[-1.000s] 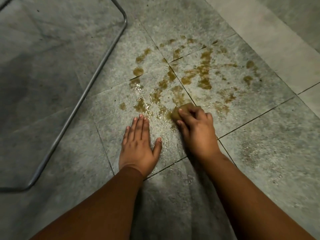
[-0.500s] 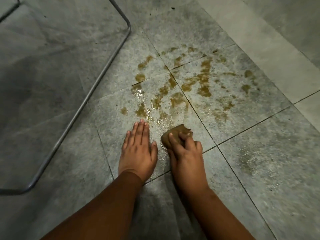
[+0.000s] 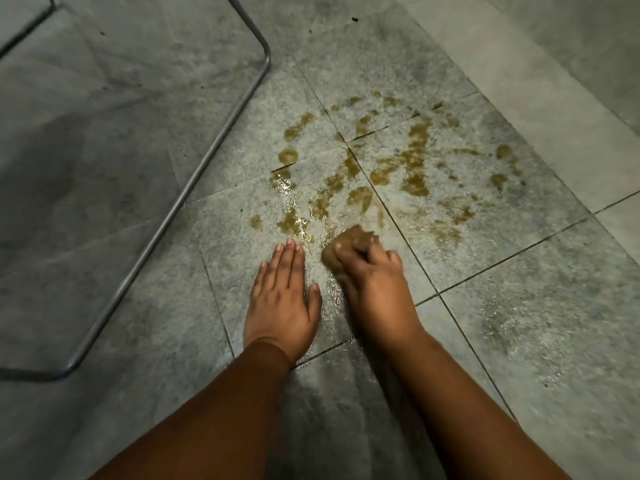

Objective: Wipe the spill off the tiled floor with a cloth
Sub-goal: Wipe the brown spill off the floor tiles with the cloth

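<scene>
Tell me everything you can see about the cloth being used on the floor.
The cloth is small, bunched into a wad, brownish and looks damp and stained. The right hand grips it, fingers curled over its top, pressing it onto the wet tile at the near edge of the yellow-brown spill. Only its front and left side show; its weave is too blurred to tell.

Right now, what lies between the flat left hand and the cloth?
In the head view, only wet, glistening floor separates the left hand from the cloth.
</scene>
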`<state>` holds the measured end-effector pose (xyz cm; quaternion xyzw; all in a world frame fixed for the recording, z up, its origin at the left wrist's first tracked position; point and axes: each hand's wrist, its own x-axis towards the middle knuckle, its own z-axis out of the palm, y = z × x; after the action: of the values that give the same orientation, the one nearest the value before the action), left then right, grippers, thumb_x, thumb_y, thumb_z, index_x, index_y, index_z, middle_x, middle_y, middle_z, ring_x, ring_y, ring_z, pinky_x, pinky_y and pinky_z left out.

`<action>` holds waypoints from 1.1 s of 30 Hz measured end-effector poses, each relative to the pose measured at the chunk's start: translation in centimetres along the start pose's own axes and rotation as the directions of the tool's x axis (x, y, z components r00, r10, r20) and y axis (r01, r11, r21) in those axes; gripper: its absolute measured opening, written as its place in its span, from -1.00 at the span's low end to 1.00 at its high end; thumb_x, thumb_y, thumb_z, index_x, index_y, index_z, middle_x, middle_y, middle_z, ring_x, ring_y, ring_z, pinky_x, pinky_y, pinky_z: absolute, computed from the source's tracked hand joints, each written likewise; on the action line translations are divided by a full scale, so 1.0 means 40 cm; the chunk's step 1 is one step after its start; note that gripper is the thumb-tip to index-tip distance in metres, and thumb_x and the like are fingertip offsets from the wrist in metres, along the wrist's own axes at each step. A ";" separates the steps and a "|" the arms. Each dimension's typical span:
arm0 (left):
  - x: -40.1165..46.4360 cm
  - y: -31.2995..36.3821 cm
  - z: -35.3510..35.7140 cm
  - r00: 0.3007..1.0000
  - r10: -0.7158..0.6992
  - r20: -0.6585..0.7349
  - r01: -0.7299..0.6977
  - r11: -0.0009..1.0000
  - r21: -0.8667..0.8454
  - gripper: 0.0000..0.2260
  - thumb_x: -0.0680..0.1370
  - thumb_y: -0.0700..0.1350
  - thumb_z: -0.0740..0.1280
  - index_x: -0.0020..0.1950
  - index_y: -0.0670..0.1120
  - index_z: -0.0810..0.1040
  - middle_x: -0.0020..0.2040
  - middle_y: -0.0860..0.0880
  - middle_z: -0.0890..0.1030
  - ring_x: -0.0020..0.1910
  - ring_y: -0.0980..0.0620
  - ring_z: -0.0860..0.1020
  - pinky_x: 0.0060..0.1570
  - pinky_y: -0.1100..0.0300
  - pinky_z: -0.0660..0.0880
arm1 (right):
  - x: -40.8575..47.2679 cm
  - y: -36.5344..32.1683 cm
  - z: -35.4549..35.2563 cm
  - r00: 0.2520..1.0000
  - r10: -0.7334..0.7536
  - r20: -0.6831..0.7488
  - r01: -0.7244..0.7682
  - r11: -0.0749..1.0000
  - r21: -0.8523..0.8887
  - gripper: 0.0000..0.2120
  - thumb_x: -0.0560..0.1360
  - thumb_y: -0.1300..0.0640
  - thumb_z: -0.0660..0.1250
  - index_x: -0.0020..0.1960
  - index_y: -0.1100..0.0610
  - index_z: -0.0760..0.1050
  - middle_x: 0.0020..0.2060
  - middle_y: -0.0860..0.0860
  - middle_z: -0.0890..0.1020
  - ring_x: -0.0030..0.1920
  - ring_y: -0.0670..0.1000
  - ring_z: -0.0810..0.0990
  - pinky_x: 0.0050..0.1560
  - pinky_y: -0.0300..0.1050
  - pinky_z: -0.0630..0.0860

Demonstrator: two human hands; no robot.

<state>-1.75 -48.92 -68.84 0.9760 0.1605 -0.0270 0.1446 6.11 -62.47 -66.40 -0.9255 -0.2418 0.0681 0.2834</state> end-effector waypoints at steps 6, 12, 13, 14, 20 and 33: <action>0.004 -0.001 0.003 1.000 -0.004 -0.002 0.004 1.000 -0.004 -0.41 0.60 0.11 -0.14 0.60 -0.10 -0.02 0.60 -0.04 -0.06 0.56 0.07 -0.17 0.53 0.07 -0.18 | -0.039 -0.009 0.027 1.000 0.017 -0.015 -0.017 1.000 -0.011 -0.61 0.56 0.12 0.31 0.37 -0.08 0.45 0.31 0.05 0.43 0.16 0.09 0.34 0.07 -0.03 0.44; 0.003 -0.002 0.000 1.000 0.000 0.001 0.000 1.000 -0.020 -0.41 0.60 0.11 -0.11 0.60 -0.09 -0.02 0.60 -0.02 -0.04 0.56 0.09 -0.15 0.52 0.08 -0.17 | 0.206 -0.026 0.068 0.999 0.005 -0.050 -0.006 1.000 -0.031 -0.62 0.55 0.16 0.26 0.35 -0.06 0.47 0.26 0.11 0.44 0.21 0.17 0.36 0.17 0.03 0.38; 0.004 -0.002 0.000 1.000 -0.001 -0.002 0.001 1.000 -0.020 -0.41 0.60 0.12 -0.10 0.60 -0.09 -0.01 0.60 -0.03 -0.03 0.56 0.09 -0.14 0.52 0.08 -0.17 | 0.224 -0.026 0.066 0.999 0.004 -0.034 -0.005 1.000 -0.030 -0.63 0.56 0.16 0.25 0.34 -0.05 0.47 0.26 0.11 0.45 0.23 0.17 0.37 0.19 0.04 0.37; 0.005 -0.003 0.001 1.000 -0.001 -0.005 0.001 1.000 -0.022 -0.41 0.60 0.12 -0.10 0.60 -0.10 0.00 0.60 -0.03 -0.02 0.56 0.08 -0.14 0.52 0.08 -0.16 | 0.228 -0.028 0.063 1.000 0.019 -0.015 -0.020 1.000 -0.019 -0.63 0.56 0.16 0.24 0.35 -0.06 0.46 0.27 0.09 0.43 0.25 0.16 0.35 0.20 0.02 0.35; 0.001 -0.003 0.003 1.000 -0.009 -0.003 0.008 0.999 -0.045 -0.39 0.60 0.13 -0.10 0.60 -0.09 -0.08 0.60 -0.02 -0.12 0.55 0.10 -0.22 0.52 0.10 -0.19 | 0.017 -0.028 0.022 0.997 -0.061 0.039 0.062 0.998 -0.030 -0.57 0.54 0.17 0.31 0.38 -0.08 0.43 0.31 0.05 0.43 0.16 0.12 0.33 0.06 0.03 0.47; 0.009 -0.006 0.017 0.991 -0.131 -0.015 0.132 0.986 0.099 -0.28 0.55 0.21 0.01 0.57 -0.23 0.02 0.58 -0.19 -0.01 0.57 -0.11 -0.08 0.48 -0.09 -0.06 | 0.232 -0.070 0.084 0.992 -0.108 0.066 0.110 0.993 -0.034 -0.58 0.56 0.17 0.28 0.38 -0.10 0.43 0.27 0.03 0.42 0.16 0.11 0.30 0.13 0.05 0.45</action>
<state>-1.48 -48.81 -69.59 0.9694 0.2235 -0.0401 0.0929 12.18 -54.28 -67.54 -0.9135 -0.3020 0.0777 0.2614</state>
